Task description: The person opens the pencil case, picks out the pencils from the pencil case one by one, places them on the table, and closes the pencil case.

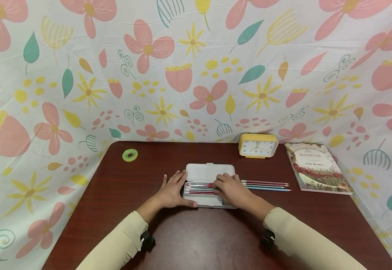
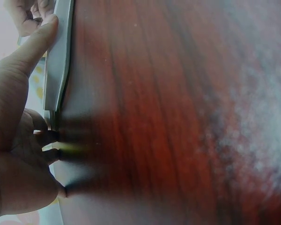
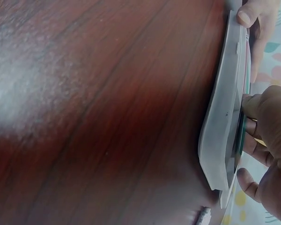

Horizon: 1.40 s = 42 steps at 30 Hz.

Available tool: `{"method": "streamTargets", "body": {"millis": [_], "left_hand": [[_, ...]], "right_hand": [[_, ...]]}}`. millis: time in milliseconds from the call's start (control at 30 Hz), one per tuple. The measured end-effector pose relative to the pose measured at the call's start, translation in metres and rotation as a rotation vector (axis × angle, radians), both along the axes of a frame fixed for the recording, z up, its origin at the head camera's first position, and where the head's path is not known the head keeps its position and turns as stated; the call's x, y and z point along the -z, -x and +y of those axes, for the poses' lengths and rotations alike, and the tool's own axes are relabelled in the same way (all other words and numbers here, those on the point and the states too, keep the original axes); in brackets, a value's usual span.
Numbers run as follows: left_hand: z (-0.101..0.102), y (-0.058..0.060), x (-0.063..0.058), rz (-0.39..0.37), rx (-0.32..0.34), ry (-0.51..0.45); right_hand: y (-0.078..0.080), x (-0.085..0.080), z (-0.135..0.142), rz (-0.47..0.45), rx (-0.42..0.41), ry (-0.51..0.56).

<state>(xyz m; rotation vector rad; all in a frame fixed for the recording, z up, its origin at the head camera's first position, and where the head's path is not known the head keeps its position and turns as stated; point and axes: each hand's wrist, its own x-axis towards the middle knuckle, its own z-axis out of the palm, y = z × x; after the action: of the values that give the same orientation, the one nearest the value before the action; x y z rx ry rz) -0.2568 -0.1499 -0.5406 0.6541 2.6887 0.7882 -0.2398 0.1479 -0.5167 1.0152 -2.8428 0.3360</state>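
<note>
A white pencil case (image 1: 210,173) lies open on the table, its lid folded back behind the tray. Several red and blue pencils (image 1: 199,188) lie inside. My left hand (image 1: 171,192) is spread at the case's left end, fingers straight, thumb along the front edge. Over the right part of the tray, my right hand (image 1: 231,190) has curled fingers. In the right wrist view, its thumb and fingers pinch what looks like a dark green pencil (image 3: 241,136); the knuckles partly hide it. The left thumb presses the case's front wall (image 2: 61,61) in the left wrist view.
Several pencils (image 1: 266,186) lie right of the case, points rightward. Behind stand a yellow alarm clock (image 1: 258,145) and, farther right, a flat book (image 1: 317,167). A green tape roll (image 1: 129,155) lies at the back left. A floral cloth (image 1: 196,75) hangs behind the table.
</note>
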Motion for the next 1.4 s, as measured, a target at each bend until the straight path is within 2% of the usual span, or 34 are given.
{"method": "streamTargets", "body": {"millis": [133, 233, 400, 467, 633, 800, 833, 867, 1067, 1133, 1200, 1333, 1400], "left_hand": [[-0.001, 0.006, 0.011, 0.008, -0.011, 0.007], [0.000, 0.006, 0.010, 0.001, -0.014, 0.014], [0.003, -0.002, -0.005, 0.002, -0.011, 0.063], [0.003, -0.003, -0.006, 0.000, -0.011, 0.053], [0.000, 0.001, 0.006, 0.028, 0.010, 0.012], [0.000, 0.000, 0.002, 0.027, 0.017, 0.015], [0.000, -0.001, -0.002, 0.017, 0.014, 0.008], [0.000, -0.002, -0.004, 0.010, 0.012, 0.004], [-0.001, 0.001, 0.005, 0.048, 0.011, 0.024], [-0.001, 0.000, 0.004, 0.045, 0.010, 0.019], [0.000, -0.003, -0.002, 0.024, 0.007, 0.012], [0.000, -0.003, -0.001, 0.031, 0.008, 0.005], [0.001, -0.004, -0.005, 0.015, 0.008, 0.007]], "right_hand": [[0.001, 0.000, -0.005, 0.005, -0.013, 0.011], [0.002, 0.001, -0.010, 0.012, -0.014, -0.005], [0.003, -0.001, -0.021, 0.003, -0.009, -0.038], [0.004, -0.002, -0.026, -0.004, -0.011, -0.038], [0.005, -0.002, -0.039, -0.005, -0.031, -0.032], [0.006, -0.004, -0.049, -0.001, -0.036, -0.045], [0.006, -0.005, -0.050, 0.003, -0.032, -0.051], [0.006, -0.005, -0.050, 0.006, -0.030, -0.054], [0.006, -0.006, -0.048, 0.044, -0.031, -0.040], [0.006, -0.007, -0.046, 0.061, -0.032, -0.039], [0.005, -0.009, -0.043, 0.078, -0.031, -0.043], [0.003, -0.012, -0.034, 0.099, -0.028, -0.049], [0.003, -0.012, -0.027, 0.109, -0.027, -0.038]]}}
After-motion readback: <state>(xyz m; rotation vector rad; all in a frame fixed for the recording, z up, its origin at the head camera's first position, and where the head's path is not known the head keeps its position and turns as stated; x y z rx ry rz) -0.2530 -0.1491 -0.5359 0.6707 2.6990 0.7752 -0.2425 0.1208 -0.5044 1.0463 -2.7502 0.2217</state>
